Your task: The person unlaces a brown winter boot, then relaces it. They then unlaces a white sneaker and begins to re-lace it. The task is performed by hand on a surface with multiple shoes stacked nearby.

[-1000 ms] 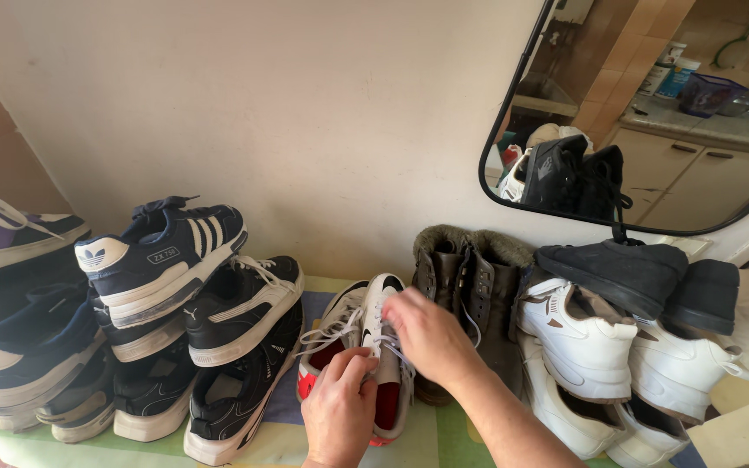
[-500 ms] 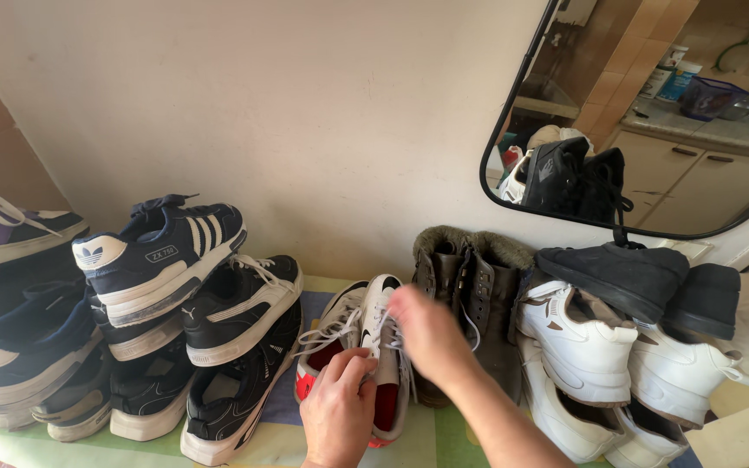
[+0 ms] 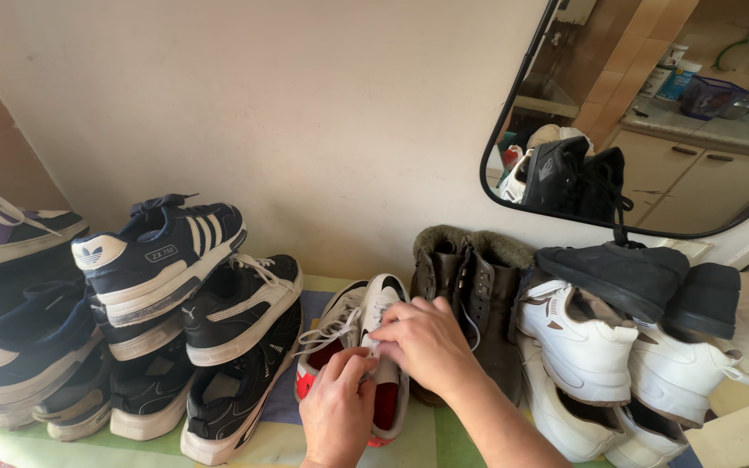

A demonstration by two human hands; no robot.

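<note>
Head view: a white sneaker with red lining (image 3: 383,347) stands just left of the brown boots (image 3: 465,286), toe to the wall. Left hand (image 3: 337,412) and right hand (image 3: 426,342) both pinch its white laces (image 3: 335,329) — probably at the tongue. Light, soft shoe; laces limp, best held near the eyelets.

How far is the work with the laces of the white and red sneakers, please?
Done: the white and red sneakers stand side by side on the cloth-covered shelf, between the dark sneakers and the brown boots. In hand: the left hand and right hand both pinch the white laces over the right-side sneaker. Left: loose lace loops lie across the other sneaker; no finished knot shows.
</note>
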